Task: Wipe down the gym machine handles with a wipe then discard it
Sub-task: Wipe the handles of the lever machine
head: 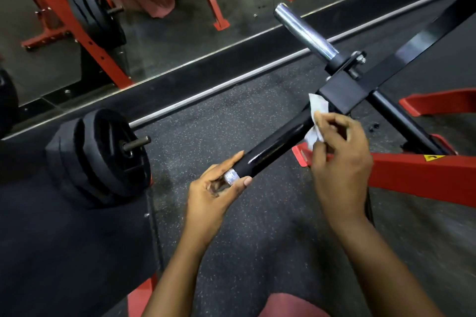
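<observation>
Your left hand [216, 190] sits just below the middle of the frame. Its grip is curled round the silver-capped near end of the glossy black cylindrical handle [273, 152]. The handle runs diagonally up to right of centre. There your right hand [340, 154] has its grip pinched on the crumpled white wipe [318, 110], pressing it against the handle just beside the black square metal bracket [342, 90]. A chrome steel peg [305, 31] rises above the bracket. Stacked black weight plates [103, 157] sit at the left. A red steel frame [425, 177] lies at the right on the speckled black rubber floor [257, 226].
</observation>
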`<state>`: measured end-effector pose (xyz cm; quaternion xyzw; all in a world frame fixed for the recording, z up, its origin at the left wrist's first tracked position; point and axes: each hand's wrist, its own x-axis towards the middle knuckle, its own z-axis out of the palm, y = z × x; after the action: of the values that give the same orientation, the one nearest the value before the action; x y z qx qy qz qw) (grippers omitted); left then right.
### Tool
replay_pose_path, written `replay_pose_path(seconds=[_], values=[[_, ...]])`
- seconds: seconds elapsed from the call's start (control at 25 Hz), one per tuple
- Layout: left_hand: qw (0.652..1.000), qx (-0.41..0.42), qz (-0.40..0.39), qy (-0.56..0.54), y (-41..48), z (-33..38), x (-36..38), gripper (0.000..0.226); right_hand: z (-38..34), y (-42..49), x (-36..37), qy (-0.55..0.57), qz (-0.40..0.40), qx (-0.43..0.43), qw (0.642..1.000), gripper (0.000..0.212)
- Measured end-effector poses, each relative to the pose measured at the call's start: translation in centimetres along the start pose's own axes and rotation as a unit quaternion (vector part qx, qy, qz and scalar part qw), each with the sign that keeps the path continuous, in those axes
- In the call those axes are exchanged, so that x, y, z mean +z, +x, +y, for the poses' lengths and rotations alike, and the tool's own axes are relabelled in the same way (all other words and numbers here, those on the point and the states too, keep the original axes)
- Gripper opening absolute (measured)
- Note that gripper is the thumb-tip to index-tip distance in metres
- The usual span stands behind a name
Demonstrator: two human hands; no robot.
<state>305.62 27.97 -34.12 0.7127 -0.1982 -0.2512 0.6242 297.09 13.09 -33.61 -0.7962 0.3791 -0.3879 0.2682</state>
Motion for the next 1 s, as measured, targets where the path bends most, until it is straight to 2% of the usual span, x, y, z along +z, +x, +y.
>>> replay_pose_path(seconds=[0.2,0.36,0.4,0.44,0.56,0.72,0.84,0.92,0.96,1.0], values=[[1.000,0.003,0.003,-0.001,0.1,0.0,0.1,0.043,-2.2,-1.7,1.5,-0.042,-0.039,-0.010,0.998,0.042],[1.000,-0.005,0.025,-0.013,0.1,-0.1,0.3,0.044,-3.8,-5.6,1.7,-0.045,-0.165,-0.131,0.977,0.045],[0.999,-0.006,0.026,-0.017,0.0,-0.1,0.3,0.043,-3.5,-4.9,1.1,-0.027,-0.189,-0.135,0.972,0.038],[1.000,-0.003,0.023,-0.016,0.0,0.0,0.4,0.043,-3.0,-3.5,0.3,-0.011,-0.199,-0.105,0.974,0.034],[1.000,0.010,0.012,-0.005,-0.2,0.2,0.4,0.044,-1.1,1.7,-1.6,-0.080,-0.131,-0.043,0.987,0.030],[1.000,0.010,0.018,-0.012,-0.3,0.2,0.6,0.045,-2.7,1.1,-0.1,-0.176,-0.155,-0.059,0.970,0.037],[1.000,0.006,0.022,-0.004,-0.1,0.1,0.6,0.045,-4.2,-2.6,1.3,-0.144,-0.167,-0.092,0.971,0.042],[0.999,-0.007,0.034,-0.011,-0.2,0.0,0.3,0.042,-4.1,-4.9,1.7,-0.075,-0.167,-0.138,0.973,0.039],[0.999,-0.014,0.043,-0.022,-0.4,0.0,0.2,0.039,-3.9,-5.6,1.5,-0.010,-0.156,-0.132,0.979,0.037],[0.998,-0.018,0.052,-0.033,-0.7,0.0,0.1,0.039,-3.5,-5.9,1.2,0.064,-0.131,-0.083,0.986,0.038]])
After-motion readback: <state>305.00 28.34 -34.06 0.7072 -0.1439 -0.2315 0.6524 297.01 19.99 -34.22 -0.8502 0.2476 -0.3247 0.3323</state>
